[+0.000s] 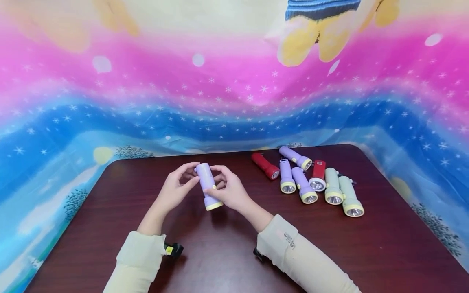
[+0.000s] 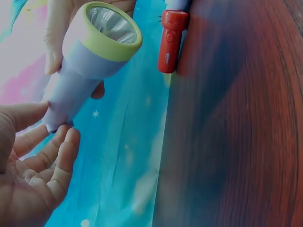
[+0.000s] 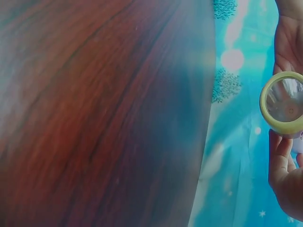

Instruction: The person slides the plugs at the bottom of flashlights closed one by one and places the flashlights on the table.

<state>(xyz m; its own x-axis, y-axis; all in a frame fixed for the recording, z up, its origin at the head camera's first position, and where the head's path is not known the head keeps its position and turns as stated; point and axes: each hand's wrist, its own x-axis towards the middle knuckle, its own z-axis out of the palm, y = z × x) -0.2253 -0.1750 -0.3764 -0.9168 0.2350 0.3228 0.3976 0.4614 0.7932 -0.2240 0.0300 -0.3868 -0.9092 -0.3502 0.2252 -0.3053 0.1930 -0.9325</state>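
Observation:
Both hands hold a purple flashlight (image 1: 206,179) with a pale yellow rim, raised over the table and tilted, lens end lower. My right hand (image 1: 231,188) grips it near the button and head. At the tail end, the thumb and fingertips of my left hand (image 1: 178,183) pinch it. In the left wrist view the flashlight (image 2: 78,80) shows its clear lens, with the left hand (image 2: 38,165) at its narrow end. From the right wrist the lens end of the flashlight (image 3: 284,104) is seen at the right edge, the right hand (image 3: 286,184) below it.
Several flashlights lie on the table's right side: a red one (image 1: 265,166), a red one with a white head (image 1: 318,176), three purple ones (image 1: 287,176) and two pale green ones (image 1: 351,197). Behind the dark wooden table (image 1: 128,191) hangs a printed curtain (image 1: 227,101).

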